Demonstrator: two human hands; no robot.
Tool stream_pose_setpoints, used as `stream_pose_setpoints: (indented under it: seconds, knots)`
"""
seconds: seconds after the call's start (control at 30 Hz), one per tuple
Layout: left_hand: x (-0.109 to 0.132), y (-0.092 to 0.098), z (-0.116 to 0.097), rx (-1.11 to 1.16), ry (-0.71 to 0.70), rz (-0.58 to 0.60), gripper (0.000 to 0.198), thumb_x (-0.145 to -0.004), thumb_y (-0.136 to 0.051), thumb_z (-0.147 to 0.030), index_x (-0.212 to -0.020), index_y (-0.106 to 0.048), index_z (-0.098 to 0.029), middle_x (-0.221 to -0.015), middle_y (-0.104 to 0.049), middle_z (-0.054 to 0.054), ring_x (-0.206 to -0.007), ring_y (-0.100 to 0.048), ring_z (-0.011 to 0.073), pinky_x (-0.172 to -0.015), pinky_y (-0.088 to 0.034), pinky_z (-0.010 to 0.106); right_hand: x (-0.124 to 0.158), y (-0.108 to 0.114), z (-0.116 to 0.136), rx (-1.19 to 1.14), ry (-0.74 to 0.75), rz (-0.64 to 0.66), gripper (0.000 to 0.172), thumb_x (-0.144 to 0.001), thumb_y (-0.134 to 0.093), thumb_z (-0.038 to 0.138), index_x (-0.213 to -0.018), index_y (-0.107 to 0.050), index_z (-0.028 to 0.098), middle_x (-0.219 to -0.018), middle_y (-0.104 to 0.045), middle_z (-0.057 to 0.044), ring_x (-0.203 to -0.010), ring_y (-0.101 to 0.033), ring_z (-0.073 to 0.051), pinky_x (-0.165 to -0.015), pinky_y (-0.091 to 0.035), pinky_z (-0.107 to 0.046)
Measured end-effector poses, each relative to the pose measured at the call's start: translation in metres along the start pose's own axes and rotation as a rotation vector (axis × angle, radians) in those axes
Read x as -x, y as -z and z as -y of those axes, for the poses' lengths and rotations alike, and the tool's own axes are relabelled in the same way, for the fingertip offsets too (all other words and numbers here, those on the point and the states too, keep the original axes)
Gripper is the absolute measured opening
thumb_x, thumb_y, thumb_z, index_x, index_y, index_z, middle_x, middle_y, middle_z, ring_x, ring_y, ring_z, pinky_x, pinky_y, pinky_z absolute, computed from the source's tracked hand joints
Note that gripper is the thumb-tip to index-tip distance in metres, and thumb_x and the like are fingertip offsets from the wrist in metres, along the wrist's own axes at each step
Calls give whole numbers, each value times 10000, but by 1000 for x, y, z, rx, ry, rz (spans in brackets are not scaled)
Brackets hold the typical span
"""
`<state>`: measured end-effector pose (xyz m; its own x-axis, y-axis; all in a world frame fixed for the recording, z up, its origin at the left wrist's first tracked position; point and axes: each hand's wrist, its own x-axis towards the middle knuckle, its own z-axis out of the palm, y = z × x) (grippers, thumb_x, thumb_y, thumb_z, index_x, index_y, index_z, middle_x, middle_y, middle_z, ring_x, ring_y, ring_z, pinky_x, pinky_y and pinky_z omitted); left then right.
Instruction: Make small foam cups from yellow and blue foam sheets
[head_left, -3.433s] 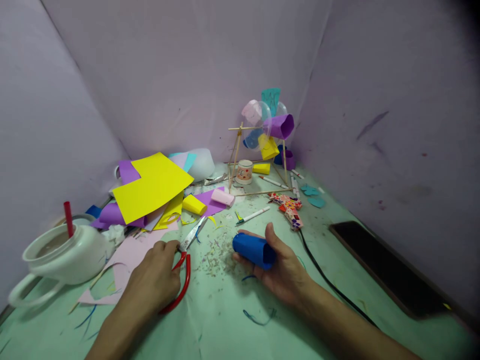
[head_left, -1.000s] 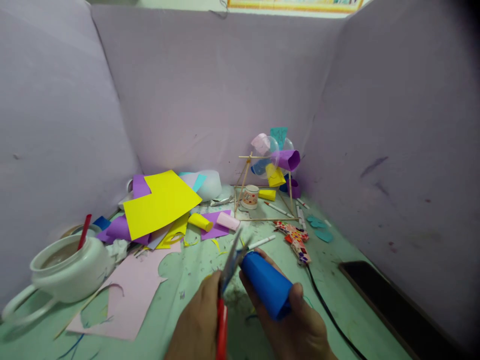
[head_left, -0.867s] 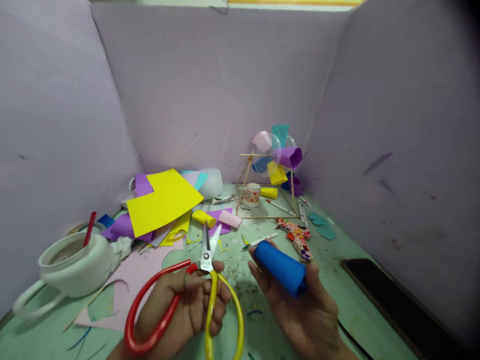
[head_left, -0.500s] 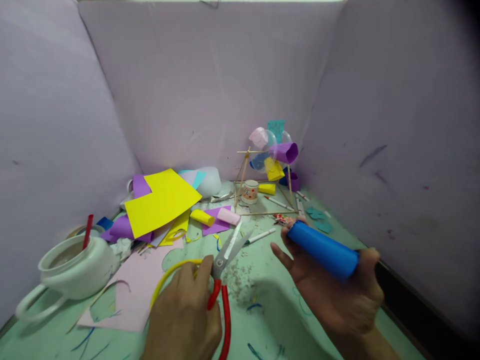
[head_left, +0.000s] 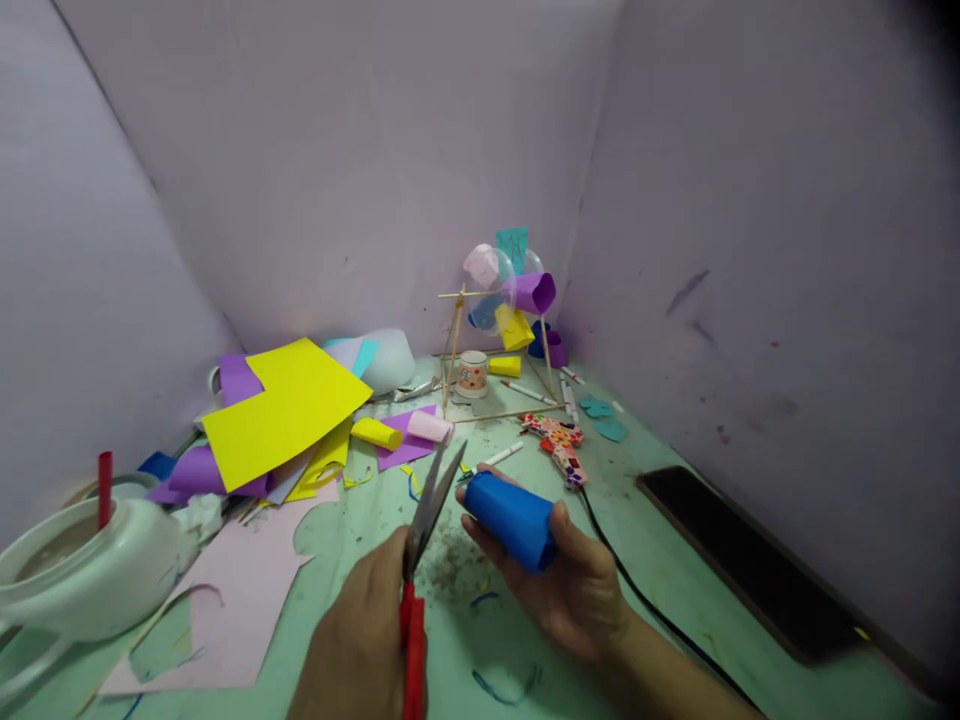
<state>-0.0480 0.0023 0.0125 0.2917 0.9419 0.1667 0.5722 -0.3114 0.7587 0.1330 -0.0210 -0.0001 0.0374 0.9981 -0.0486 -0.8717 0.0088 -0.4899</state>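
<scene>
My left hand (head_left: 360, 630) is closed round the handles of a pair of scissors (head_left: 426, 530) with red on the grip, blades parted slightly and pointing up and away. In my right hand (head_left: 570, 590) lies a rolled blue paper tube (head_left: 510, 515), held between thumb and fingers just right of the blades. The scissors and tube are apart. Beyond the tube, a flower-patterned glue gun (head_left: 559, 440) rests on the table with its black cord running toward me. A white marker (head_left: 502, 458) is partly hidden behind the tube.
At the back stands a stick frame (head_left: 502, 412) bearing a wheel with coloured paper cups. Yellow sheets (head_left: 285, 410) and pink paper (head_left: 247, 590) lie left, beside a white pot (head_left: 112, 570). A dark phone (head_left: 735, 560) lies at right. A paper cup (head_left: 472, 374) stands within the frame.
My right hand has brought the blue tube leftward, closer to the scissors. The scissors have turned more upright. The view has swung right, showing the phone and more of the glue gun.
</scene>
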Motion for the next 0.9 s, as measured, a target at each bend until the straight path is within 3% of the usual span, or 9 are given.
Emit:
stream_pose_setpoints:
  seconds: [0.17,0.33,0.57,0.9]
  knots:
    - [-1,-19,25,9,-1,49,513,-617,-548,-242,-1129,-572,-210,-1067,-644,126,-1020,-555,329,-875,-447,418,4,3,-7,62,-3,33,613,-556,-803,414,-1101,-645,185,-1079,-684,-105,-1007,-619,-270,-1038,-329,-426]
    - [-7,-28,39,4,52,88,501,-579,-529,-186,-1075,-599,-183,-989,-662,138,-965,-569,330,-814,-465,414,6,3,-11,70,-35,82,614,-574,-796,399,-1133,-626,210,-1074,-681,-86,-1014,-615,-274,-1007,-363,-417]
    - [5,-22,18,-41,-10,103,624,-581,-504,-136,-1204,-508,-181,-1158,-595,149,-1093,-513,317,-951,-380,443,8,4,-17,98,-41,105,612,-545,-815,361,-1113,-638,218,-1086,-677,-85,-1025,-610,-284,-1002,-367,-429]
    - [-1,-12,8,-85,13,160,516,-654,-506,-180,-1166,-529,-123,-1112,-615,188,-1039,-558,323,-871,-446,422,7,10,-20,152,5,85,664,-525,-826,349,-1140,-621,210,-1133,-659,-84,-1048,-594,-301,-1004,-366,-436]
